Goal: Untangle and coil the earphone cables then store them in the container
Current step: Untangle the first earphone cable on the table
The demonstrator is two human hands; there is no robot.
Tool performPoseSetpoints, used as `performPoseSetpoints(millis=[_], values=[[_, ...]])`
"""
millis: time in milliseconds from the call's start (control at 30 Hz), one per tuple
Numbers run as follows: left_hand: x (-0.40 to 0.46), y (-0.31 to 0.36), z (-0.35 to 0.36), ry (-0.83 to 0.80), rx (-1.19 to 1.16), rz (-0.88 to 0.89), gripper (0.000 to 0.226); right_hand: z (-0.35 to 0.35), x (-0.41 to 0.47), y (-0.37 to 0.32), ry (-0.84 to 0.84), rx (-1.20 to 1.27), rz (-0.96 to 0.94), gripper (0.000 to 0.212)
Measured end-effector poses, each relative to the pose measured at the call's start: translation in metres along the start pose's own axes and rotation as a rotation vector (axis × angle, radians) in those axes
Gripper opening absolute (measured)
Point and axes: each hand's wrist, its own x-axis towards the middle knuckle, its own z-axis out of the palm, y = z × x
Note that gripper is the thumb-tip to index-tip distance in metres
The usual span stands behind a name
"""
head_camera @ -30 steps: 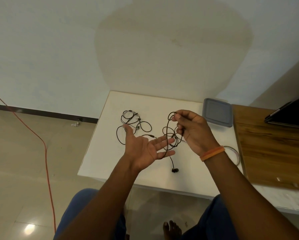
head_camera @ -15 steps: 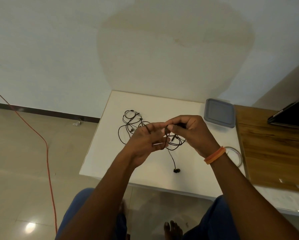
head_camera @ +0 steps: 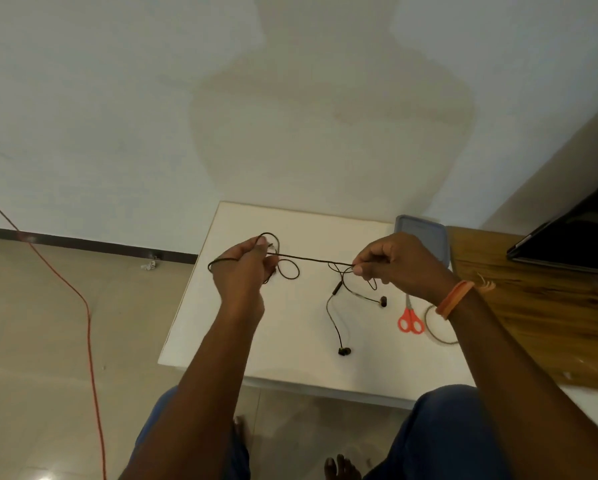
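Note:
A black earphone cable (head_camera: 311, 260) is stretched taut between my two hands above the white table (head_camera: 290, 341). My left hand (head_camera: 243, 268) grips its left part, with loops of cable round and beside the fingers. My right hand (head_camera: 399, 263) pinches the cable near its split. Below that hand hang the inline remote (head_camera: 336, 288) and two earbuds, one (head_camera: 383, 301) near the scissors, the other (head_camera: 343, 351) lower over the table. The grey container (head_camera: 425, 230) sits at the table's back right, partly hidden by my right hand.
Orange-handled scissors (head_camera: 410, 322) and a ring of twine (head_camera: 436, 329) lie right of the earbuds. A wooden board (head_camera: 539, 306) adjoins the table on the right, with a dark laptop (head_camera: 574, 237) on it. An orange cord (head_camera: 83, 306) runs across the floor at left.
My hands have moved apart, pulling a length of cable straight between them. The tangled bunch has opened out, and the earbuds now hang lower. The camera has moved closer.

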Motion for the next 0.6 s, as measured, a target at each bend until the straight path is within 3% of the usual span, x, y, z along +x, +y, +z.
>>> performPoseSetpoints(millis=[133,267,467,600], values=[[0.008,0.008,-0.021,-0.001,-0.230,-0.320,0.005,-0.034,0.003,-0.022,-0.128,0.016,0.051,0.012],[0.004,0.003,-0.036,-0.092,-0.272,-0.570,0.021,-0.065,0.004,-0.047,-0.144,0.179,0.084,0.014],[-0.005,-0.012,-0.032,-0.151,-0.288,-0.653,0.026,-0.095,0.001,-0.093,-0.239,0.348,0.036,0.014],[-0.007,-0.022,-0.036,-0.109,-0.269,-0.666,0.036,-0.118,-0.005,-0.118,-0.263,0.232,0.066,0.016]])
